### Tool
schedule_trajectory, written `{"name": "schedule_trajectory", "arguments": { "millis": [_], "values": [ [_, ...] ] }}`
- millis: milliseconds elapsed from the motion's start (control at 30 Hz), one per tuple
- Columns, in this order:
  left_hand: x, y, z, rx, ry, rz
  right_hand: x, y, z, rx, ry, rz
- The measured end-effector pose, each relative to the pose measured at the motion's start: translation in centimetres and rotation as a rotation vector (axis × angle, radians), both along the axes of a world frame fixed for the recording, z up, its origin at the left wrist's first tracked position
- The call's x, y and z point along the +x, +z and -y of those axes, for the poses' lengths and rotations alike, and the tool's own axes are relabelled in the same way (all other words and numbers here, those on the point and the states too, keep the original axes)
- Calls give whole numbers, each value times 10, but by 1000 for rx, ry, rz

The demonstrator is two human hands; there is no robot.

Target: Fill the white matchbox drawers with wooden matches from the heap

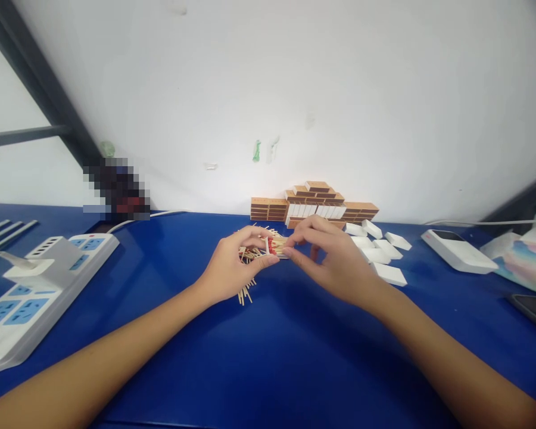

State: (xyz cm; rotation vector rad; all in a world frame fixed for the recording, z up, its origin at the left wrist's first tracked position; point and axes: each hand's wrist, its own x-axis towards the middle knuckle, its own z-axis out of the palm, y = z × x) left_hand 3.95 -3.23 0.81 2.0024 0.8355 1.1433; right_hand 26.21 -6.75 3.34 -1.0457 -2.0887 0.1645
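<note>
Hands meet over blue table [268,357] | left hand [232,265] fingers pinch small white matchbox tray of red-tipped matches [277,246], steadying it | right hand [335,256] fingers close on tray's far end, squaring sticks | loose wooden matchsticks [246,292] under left fingers | white empty trays [379,253] beside right fingers, within reach.

One head-worn camera is looking forward and down from the person's seat at the near edge of the blue table [268,357]. It is facing the white wall [295,89] running along the table's far edge. Both forearms are entering from the bottom corners, so the view is sitting close over the near half, while the far edge is lying well away across the frame's middle.
</note>
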Motion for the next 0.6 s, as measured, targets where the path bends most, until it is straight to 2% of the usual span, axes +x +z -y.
{"name": "schedule_trajectory", "arguments": {
  "millis": [200,467,600],
  "values": [
    [0,1,0,-35,-25,15,0,0,0,-4,-17,16],
    [0,-3,-1,-58,-79,4,1,-6,-5,-15,71,69],
    [1,-4,-1,-59,-87,9,2,-5,-5,5,55,103]
  ]
}}
